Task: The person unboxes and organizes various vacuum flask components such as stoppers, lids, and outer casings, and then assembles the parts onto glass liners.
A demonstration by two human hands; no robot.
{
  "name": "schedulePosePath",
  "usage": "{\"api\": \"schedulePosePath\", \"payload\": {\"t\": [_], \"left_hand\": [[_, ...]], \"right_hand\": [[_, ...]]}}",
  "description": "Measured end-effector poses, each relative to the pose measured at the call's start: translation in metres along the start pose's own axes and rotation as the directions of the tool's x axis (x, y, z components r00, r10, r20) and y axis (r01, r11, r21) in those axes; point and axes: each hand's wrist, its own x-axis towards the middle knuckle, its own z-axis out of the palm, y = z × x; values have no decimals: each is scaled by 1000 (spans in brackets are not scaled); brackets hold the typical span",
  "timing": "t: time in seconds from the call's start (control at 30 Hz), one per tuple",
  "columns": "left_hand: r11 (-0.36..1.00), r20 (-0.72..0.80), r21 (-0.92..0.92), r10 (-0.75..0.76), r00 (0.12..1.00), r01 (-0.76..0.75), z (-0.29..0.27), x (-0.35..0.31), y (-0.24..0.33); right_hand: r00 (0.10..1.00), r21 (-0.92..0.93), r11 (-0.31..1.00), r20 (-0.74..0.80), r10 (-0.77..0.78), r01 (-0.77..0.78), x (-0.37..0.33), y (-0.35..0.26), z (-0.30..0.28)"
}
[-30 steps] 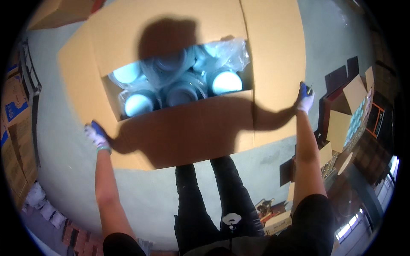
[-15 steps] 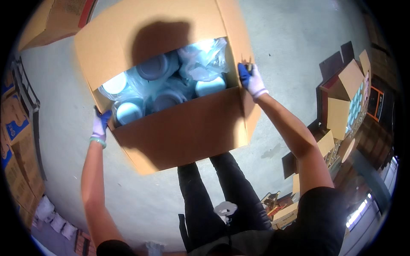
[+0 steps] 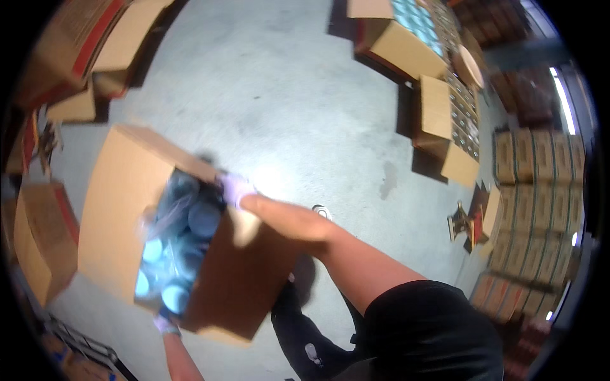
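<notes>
An open cardboard box [image 3: 235, 276] hangs tilted between my two gloved hands, above the floor and left of my legs. Inside it, several round containers with light blue lids [image 3: 176, 297] sit packed together, partly covered by clear plastic wrapping [image 3: 171, 219]. My right hand [image 3: 236, 189], in a lilac glove, grips the far side of the box; its fingertips are partly hidden. At the near left corner my left hand [image 3: 166, 324] is closed on the box edge, blurred and mostly covered by the box.
Open cartons [image 3: 435, 108] with small round items line the right side of the grey floor [image 3: 286, 114]. Stacked brown boxes [image 3: 534, 190] rise beyond them. More cartons [image 3: 44, 235] stand at left, near a black metal frame [image 3: 86, 340].
My body has turned, and the box has swung to the lower left, rotated, with both hands still on it. Cartons at left and stacked boxes at right have come into fuller view.
</notes>
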Motion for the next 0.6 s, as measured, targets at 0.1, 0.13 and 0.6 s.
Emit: {"api": "schedulePosePath", "payload": {"t": [0.1, 0.13, 0.6], "left_hand": [[996, -222, 72, 60, 973, -45, 68, -101, 25], [996, -236, 39, 89, 968, -82, 65, -129, 38], [688, 352, 417, 481, 803, -595, 543, -384, 202]], "right_hand": [[981, 126, 990, -173, 88, -67, -88, 82, -39], [987, 201, 976, -115, 112, -87, -106, 90, -55], [694, 612, 787, -533, 483, -77, -337, 429, -358]]}}
